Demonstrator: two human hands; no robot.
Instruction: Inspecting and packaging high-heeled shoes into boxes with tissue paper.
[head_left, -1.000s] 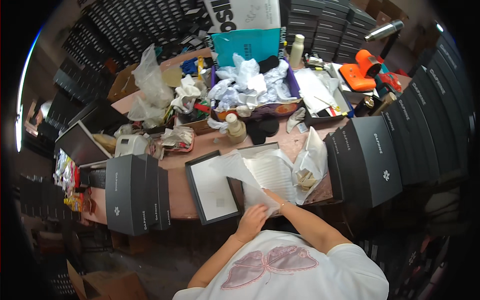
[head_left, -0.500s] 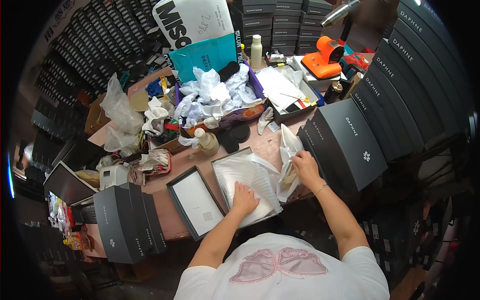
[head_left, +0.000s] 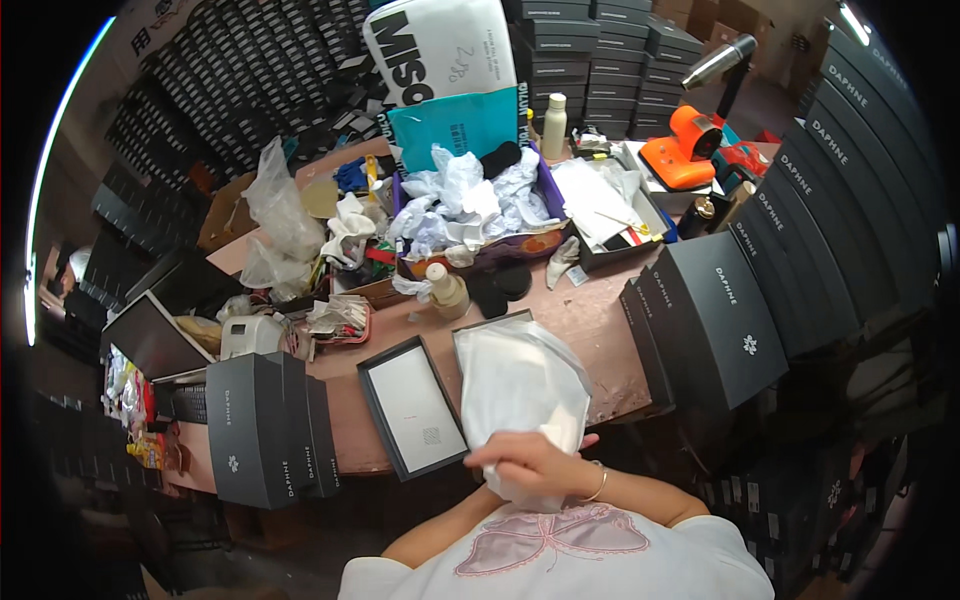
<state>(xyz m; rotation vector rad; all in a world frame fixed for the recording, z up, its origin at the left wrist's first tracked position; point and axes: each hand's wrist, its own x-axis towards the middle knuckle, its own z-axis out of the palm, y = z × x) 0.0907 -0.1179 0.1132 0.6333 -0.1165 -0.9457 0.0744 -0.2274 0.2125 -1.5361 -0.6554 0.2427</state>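
A translucent white bag (head_left: 530, 380) is held up in front of my chest, with something pale inside that I cannot make out. My right hand (head_left: 530, 466), a bracelet on its wrist, is closed on the near end of the bag with bent fingers. My left hand (head_left: 591, 440) is mostly hidden behind the bag; fingertips show at its right edge, and it appears to hold the bag from below. Behind the bag lies an open grey box (head_left: 492, 326), mostly covered. Just left of it sits a black-rimmed box lid (head_left: 415, 405) with its white inside up.
Stacked dark shoe boxes (head_left: 715, 325) rise on the right; more boxes (head_left: 255, 430) stand at the left front. A purple-edged box of crumpled paper (head_left: 470, 205), a pump bottle (head_left: 447, 290) and black pads (head_left: 500, 288) are farther back on the pink table (head_left: 610, 310).
My right hand has come left and toward me with the bag from the right of the box. My left hand has left the wrapping in the box and gone behind the bag. The view has shifted.
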